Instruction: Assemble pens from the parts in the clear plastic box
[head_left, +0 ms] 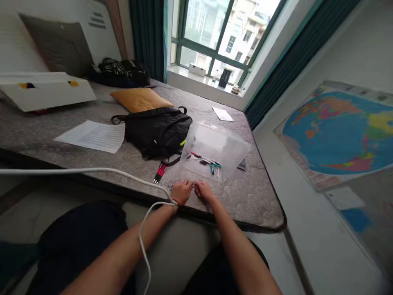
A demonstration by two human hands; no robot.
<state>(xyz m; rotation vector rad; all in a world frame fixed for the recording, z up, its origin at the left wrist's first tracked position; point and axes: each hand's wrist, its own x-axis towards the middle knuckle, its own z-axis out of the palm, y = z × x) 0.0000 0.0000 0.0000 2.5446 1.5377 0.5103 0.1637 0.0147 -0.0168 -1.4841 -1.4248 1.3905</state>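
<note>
My left hand and my right hand meet over the front edge of the mattress. The fingers of both are closed, pinching toward each other around something too small to make out. A white cable runs across my left wrist and hangs down. Just beyond the hands lies a translucent plastic file bag with several pens on or inside it. To the left of my hands is a set of red and black pens.
Behind the pens rests a black backpack, with a printed sheet to its left and an orange cushion behind. A white box sits far left. Past the file bag lies another paper. A world map hangs on the right wall.
</note>
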